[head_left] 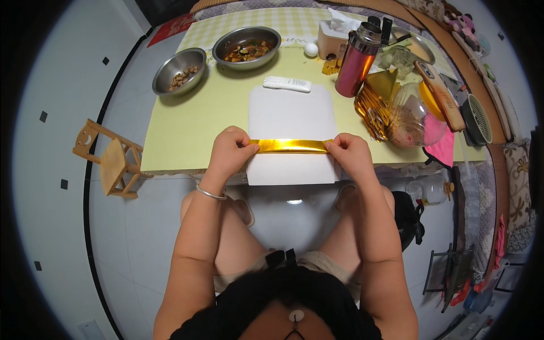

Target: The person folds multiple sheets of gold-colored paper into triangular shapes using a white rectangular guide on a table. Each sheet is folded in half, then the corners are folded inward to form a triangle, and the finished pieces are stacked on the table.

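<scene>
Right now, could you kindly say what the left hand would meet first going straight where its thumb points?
Beyond the shiny gold strip it pinches, the left hand would probably meet the right hand, which grips the strip's other end; depth is hard to judge.

Print shows in 3 spots! Beyond the gold strip [292,146], tiny grey marks line a slim white object [288,84], too small to read; farther beyond it, script crosses the yellow tablecloth [198,124]; far off to its upper left, pale characters dot a red mat [171,28].
</scene>
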The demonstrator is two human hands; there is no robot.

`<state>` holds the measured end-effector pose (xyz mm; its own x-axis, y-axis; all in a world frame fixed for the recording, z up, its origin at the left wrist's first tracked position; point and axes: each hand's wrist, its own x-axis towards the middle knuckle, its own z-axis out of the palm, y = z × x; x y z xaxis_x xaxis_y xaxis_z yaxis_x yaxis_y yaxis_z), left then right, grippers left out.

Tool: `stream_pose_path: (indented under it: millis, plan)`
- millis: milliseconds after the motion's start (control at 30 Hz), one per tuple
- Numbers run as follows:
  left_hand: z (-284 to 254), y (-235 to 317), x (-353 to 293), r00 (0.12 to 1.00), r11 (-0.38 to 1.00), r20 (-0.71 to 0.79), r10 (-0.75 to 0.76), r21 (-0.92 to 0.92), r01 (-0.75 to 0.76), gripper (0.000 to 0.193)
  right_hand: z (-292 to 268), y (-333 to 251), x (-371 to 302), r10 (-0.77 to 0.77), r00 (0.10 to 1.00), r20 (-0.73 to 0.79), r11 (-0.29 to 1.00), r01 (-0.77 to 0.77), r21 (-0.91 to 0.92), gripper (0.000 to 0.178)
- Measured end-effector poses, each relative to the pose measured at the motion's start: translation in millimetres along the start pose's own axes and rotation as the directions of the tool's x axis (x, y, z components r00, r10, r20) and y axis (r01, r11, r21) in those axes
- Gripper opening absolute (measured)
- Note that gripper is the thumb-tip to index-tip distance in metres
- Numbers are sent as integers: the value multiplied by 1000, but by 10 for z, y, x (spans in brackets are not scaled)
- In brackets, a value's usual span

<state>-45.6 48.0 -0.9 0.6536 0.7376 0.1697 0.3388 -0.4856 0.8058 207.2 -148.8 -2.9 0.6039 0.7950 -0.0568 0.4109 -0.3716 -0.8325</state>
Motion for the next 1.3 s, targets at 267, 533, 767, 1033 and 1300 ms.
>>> stream_pose_path:
  millis: [267,533,767,1033,1300]
  plan:
    - [8,82,13,1000,994,-10,14,106,-12,24,17,-202,-94,5,998,-60,985,-16,-170,27]
    - [57,420,-3,931,798,64,359,496,-342,33,82,-345,-189,-139,983,-119,894,73,-442,19]
    - [152,464,-29,787,570,428,444,543,-617,38,277,-295,-171,-709,705,-15,530,520,-670,42]
    - [30,349,-134,864,640,363,349,582,-503,38,453,-198,-430,-533,784,318,579,612,-538,85]
    - [258,572,-260,813,667,332,479,464,-583,68,405,-149,-404,-553,763,335,545,635,-548,82]
